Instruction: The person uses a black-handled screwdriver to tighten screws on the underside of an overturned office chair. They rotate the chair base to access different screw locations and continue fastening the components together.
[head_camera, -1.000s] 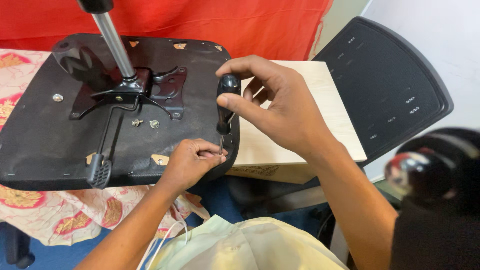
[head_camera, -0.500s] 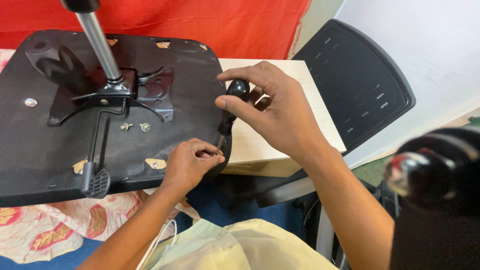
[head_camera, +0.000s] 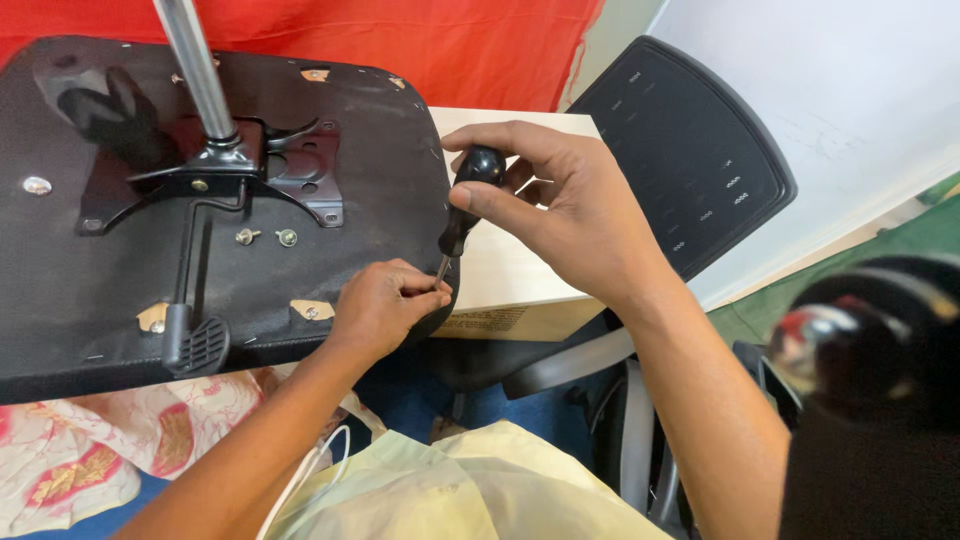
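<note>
An upturned black office chair seat (head_camera: 90, 300) lies on a table, with its metal mechanism plate (head_camera: 240, 175) and silver gas cylinder (head_camera: 195, 70) pointing up. My right hand (head_camera: 570, 215) grips the black handle of a screwdriver (head_camera: 465, 205) held nearly upright at the seat's right edge. My left hand (head_camera: 385, 305) pinches the screwdriver's thin metal tip against the seat rim; what it pinches there is hidden by the fingers. Two loose screws (head_camera: 265, 237) lie on the seat below the plate.
A black plastic chair backrest (head_camera: 680, 150) leans at the right beside a light wooden board (head_camera: 510, 270). A black lever paddle (head_camera: 200, 345) sticks out near the seat's front edge. Red cloth hangs behind. A blurred dark round object (head_camera: 870, 350) fills the lower right.
The view has shifted, so the seat and hands sit slightly lower and further right in frame. Both hands keep their hold on the screwdriver at the seat's edge.
</note>
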